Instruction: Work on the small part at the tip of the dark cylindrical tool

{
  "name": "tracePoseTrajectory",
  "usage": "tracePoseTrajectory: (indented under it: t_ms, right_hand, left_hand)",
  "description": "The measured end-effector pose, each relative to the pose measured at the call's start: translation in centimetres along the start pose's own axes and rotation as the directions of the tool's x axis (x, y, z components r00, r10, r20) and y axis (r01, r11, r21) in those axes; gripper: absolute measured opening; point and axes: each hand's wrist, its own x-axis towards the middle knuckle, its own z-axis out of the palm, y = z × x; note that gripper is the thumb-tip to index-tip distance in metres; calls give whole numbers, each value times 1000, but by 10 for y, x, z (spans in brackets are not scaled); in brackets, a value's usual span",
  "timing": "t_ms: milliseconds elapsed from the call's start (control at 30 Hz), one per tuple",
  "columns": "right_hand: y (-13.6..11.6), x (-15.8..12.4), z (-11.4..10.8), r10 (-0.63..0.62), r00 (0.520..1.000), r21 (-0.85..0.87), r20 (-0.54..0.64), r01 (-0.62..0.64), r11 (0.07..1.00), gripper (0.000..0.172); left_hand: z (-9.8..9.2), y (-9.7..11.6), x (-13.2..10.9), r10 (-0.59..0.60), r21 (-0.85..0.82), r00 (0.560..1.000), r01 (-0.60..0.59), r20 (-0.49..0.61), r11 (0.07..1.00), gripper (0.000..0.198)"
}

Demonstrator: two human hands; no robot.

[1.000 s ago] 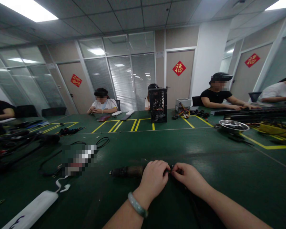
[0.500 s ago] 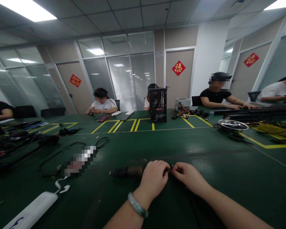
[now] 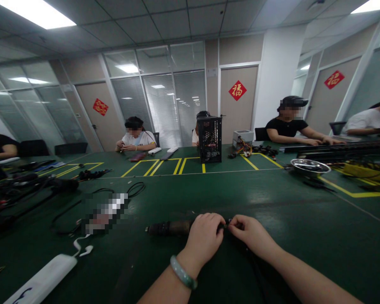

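Note:
A dark, worn cylindrical tool [image 3: 174,228], which looks like an electric screwdriver, lies on the green table with its metal tip to the left. My left hand [image 3: 205,232] is closed over its right-hand part, and a pale green bangle [image 3: 183,273] circles that wrist. Close by on the right, my right hand [image 3: 248,230] pinches at the tool's rear end. What sits between its fingertips is too small and dark to make out. A dark cable [image 3: 255,264] runs from there towards the near edge, beneath my right forearm.
A white power bank [image 3: 47,276] lies front left, near a blurred-out item with a black cable [image 3: 136,190]. Tangled black parts [image 3: 25,198] fill the left side. Farther off stand a black computer case [image 3: 210,139], a power supply [image 3: 243,136] and a metal bowl [image 3: 310,166]. Several people sit around.
Almost nothing differs. Both my hands stay on the tool, with only a tiny shift of the fingers.

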Motion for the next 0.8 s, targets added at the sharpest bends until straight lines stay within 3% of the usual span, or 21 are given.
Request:
tracePoseTrajectory:
  t_ms: [800]
  right_hand:
    - [3,1,0,-27,999,-46,42,29,998,14]
  left_hand:
    - [2,-3,-1,17,14,1000,-17,12,1000,19]
